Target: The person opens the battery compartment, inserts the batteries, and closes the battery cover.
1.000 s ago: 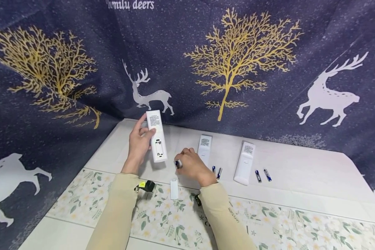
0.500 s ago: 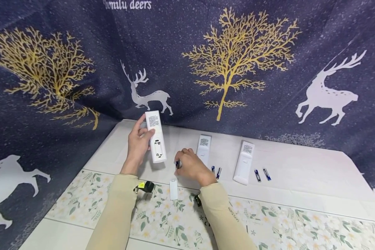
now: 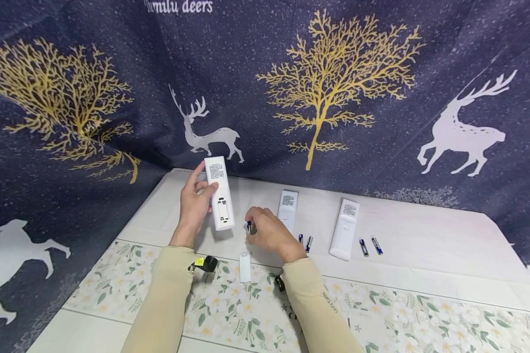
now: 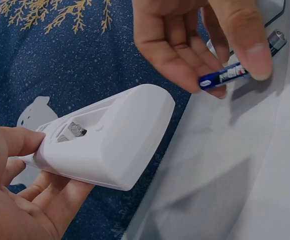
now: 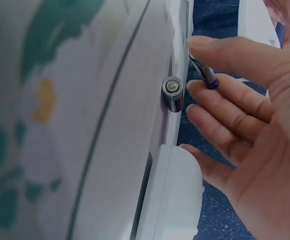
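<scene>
My left hand (image 3: 195, 203) holds a white remote control (image 3: 216, 174) up with its back toward me. Its battery compartment (image 3: 223, 210) is uncovered, with metal contacts showing and no battery inside. To the right, my right hand (image 3: 271, 233) pinches a blue-and-silver battery (image 4: 230, 75) between thumb and fingers, apart from the remote. The right wrist view shows the same battery (image 5: 205, 72) near the fingertips, and another battery (image 5: 173, 94) on the table beyond the hand. A small white battery cover (image 3: 245, 268) lies on the table between the forearms.
Two more white remotes, one (image 3: 288, 208) partly behind my right hand and another (image 3: 345, 229) farther right, lie back side up. Two batteries (image 3: 305, 243) lie between them, and two more (image 3: 371, 246) at the far right. A dark deer-print cloth (image 3: 247, 59) hangs behind the table.
My right fingers have shifted around the battery, which now shows more upright beside the fingertips. The left hand and its remote stay nearly still.
</scene>
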The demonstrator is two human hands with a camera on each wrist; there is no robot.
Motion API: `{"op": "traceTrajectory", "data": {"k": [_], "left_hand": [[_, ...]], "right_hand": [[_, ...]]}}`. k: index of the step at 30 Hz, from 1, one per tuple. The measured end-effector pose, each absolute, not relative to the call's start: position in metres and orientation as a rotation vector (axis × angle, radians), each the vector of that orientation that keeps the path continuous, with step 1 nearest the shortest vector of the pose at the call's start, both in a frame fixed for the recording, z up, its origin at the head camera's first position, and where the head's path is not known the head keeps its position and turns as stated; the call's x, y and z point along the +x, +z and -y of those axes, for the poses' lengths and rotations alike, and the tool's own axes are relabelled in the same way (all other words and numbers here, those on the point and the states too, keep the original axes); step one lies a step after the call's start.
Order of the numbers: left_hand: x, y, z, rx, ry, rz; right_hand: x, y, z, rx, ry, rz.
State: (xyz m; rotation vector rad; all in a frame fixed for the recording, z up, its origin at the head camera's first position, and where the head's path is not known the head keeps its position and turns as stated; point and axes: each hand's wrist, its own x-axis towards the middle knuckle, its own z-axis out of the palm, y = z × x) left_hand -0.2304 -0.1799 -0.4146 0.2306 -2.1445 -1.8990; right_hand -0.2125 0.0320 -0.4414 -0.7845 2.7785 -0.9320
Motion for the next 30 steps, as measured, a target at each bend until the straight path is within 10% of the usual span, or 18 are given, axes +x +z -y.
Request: {"op": "traceTrajectory", "data": {"k": [30], "left_hand": [[-0.231,-0.415,0.183,0.235,-1.928,2.107]], "right_hand": [[-0.207,-0.441,-0.021,-0.885,-0.762,-2.822]]}}
